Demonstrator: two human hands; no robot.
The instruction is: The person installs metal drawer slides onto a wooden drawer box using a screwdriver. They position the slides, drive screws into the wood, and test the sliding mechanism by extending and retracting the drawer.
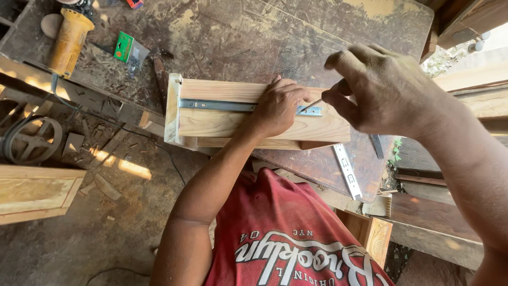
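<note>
Pressing left hand (278, 106) flat on metal slide rail (217, 105) w/ wooden drawer box (254, 124) underneath, right hand (381, 87) is pinching a thin nail (311, 105) at the rail.

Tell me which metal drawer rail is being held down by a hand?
The rail on the wooden box, pressed by the left hand; the spare rail lies untouched on the workbench.

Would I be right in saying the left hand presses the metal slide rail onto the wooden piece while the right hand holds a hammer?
Not quite: the head view shows the right hand pinching a thin pointed tool, not a hammer. The left hand does press the metal slide rail onto the wooden piece.
</note>
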